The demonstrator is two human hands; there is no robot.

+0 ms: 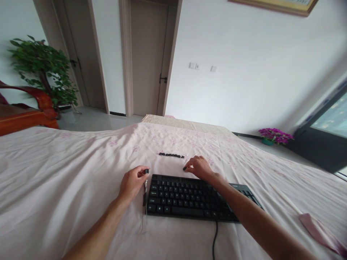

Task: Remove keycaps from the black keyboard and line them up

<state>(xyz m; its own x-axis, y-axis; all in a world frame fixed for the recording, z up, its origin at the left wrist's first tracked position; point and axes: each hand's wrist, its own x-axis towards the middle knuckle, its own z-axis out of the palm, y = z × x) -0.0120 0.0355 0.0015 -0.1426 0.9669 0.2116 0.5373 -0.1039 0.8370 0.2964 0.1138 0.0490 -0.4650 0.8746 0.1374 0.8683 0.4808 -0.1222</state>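
- Head view, hands: left hand [133, 182] lies just off the keyboard's [189, 198] left end, fingers curled, pinching a small dark keycap [146, 170] between thumb and forefinger; a thin puller tool [145, 191] hangs below it beside the keyboard's left edge.
- Right hand [199, 168] rests past the keyboard's far edge, fingers narrow, tips on or around another dark cap; whether it grips it I cannot tell.
- Head view, things: keyboard sits mid-bed on the pink sheet [67, 173], cable running to the near edge.
- Row of pulled caps [171, 155] lies on the sheet beyond the keyboard, near the right hand, apart from it.
- Step, as I judge it: caps are being taken off and lined up.
- Next move calls for carrying the held cap to the row's end and setting it down in line without knocking its neighbours.
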